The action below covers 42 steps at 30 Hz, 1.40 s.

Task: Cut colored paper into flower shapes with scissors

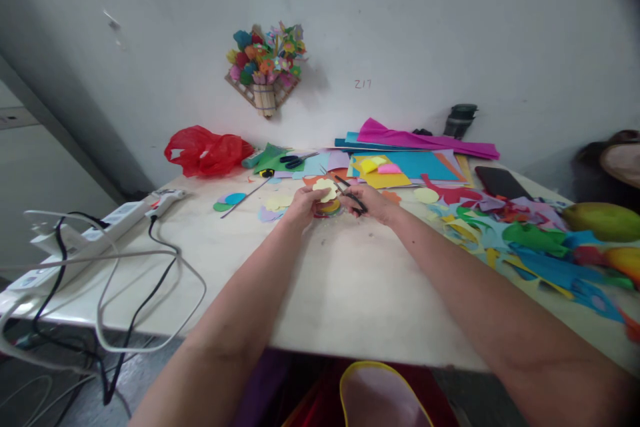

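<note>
Between the thumb and fingers of my left hand is a pale yellow paper flower with a scalloped edge. My right hand is closed on a pair of dark-handled scissors, whose blades point up and left beside the flower. Under the hands, partly covered, lies a round roll of tape. Left of my left hand are pale yellow cut pieces and a lilac piece. An orange paper flower lies just past my right hand.
Colourful paper scraps cover the right side, near a dark phone. Paper sheets lie at the back, beside a second pair of scissors and a red plastic bag. Power strips with loose cables occupy the left edge.
</note>
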{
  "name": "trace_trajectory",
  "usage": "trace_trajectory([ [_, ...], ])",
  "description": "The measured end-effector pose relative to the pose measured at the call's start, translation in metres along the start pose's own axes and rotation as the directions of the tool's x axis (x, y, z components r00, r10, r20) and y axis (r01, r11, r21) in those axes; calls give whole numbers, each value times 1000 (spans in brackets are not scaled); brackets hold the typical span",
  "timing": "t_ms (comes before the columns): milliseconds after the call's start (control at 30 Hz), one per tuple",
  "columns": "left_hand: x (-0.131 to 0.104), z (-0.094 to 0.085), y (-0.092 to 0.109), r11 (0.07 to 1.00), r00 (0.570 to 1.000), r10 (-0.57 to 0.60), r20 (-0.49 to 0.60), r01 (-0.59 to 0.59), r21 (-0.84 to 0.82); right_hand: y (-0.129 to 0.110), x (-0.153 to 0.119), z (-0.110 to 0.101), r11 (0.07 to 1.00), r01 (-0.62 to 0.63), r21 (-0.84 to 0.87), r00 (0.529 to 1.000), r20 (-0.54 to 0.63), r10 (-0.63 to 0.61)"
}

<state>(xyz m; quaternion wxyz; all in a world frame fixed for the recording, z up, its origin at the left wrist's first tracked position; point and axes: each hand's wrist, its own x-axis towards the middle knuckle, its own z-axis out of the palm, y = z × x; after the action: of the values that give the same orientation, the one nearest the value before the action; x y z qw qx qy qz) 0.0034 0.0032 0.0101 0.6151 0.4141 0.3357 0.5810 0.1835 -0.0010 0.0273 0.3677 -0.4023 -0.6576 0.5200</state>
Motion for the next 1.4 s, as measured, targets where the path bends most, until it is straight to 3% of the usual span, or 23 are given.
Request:
trace_trajectory([
  [467, 3, -4, 0, 1000, 1000, -2, -13, 2, 0, 6, 2, -3, 999, 19, 36, 1000, 18, -20],
  [733, 4, -5, -1, 1000, 999, -24, -41, 23, -14, 9, 4, -8, 998, 42, -51, 997, 74, -38],
  [1400, 0, -1, 0, 994, 997, -74, 15, 75, -84, 10, 5, -5, 997, 73, -18, 995, 73, -72],
])
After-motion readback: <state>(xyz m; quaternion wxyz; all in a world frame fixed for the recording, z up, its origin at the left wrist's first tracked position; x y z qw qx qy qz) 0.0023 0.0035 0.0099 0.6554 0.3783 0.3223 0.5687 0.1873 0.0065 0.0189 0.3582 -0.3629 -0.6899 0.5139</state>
